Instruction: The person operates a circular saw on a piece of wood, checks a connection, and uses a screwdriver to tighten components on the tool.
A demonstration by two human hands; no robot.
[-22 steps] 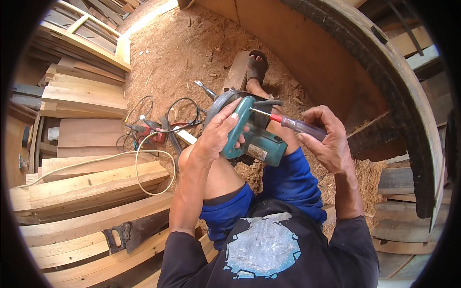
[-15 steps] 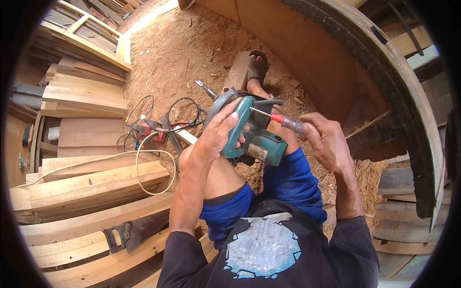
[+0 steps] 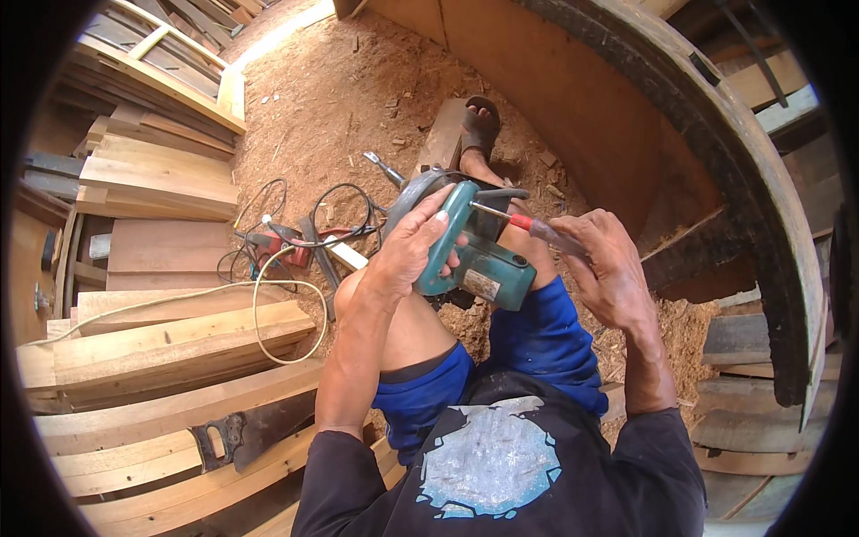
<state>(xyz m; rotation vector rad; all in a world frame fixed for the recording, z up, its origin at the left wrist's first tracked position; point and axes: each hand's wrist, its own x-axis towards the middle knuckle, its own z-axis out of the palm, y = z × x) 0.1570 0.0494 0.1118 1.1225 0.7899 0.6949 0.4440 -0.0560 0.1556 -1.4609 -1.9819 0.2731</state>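
Observation:
My left hand (image 3: 410, 243) is closed around the handle of a teal circular saw (image 3: 497, 272), which rests across my knees with its rounded motor housing to the right. From the right, my right hand (image 3: 610, 267) grips a screwdriver (image 3: 523, 222) with a red and clear handle, its fingers laid along the handle's rear end. The screwdriver's metal shaft meets the right side of the saw handle. Its tip is hidden there, so the screw cannot be made out.
Stacked planks (image 3: 170, 345) line the left, with a handsaw (image 3: 234, 438) on them. A yellowish cable (image 3: 324, 313) loops near my left knee, by a red power tool (image 3: 291, 246). A large curved wooden piece (image 3: 761, 179) arches on the right. Sawdust covers the floor (image 3: 313, 116).
My right hand has shifted its grip, its fingers now straighter along the screwdriver handle and the wrist turned. The screwdriver tilts slightly more. My left hand and the circular saw stay nearly still.

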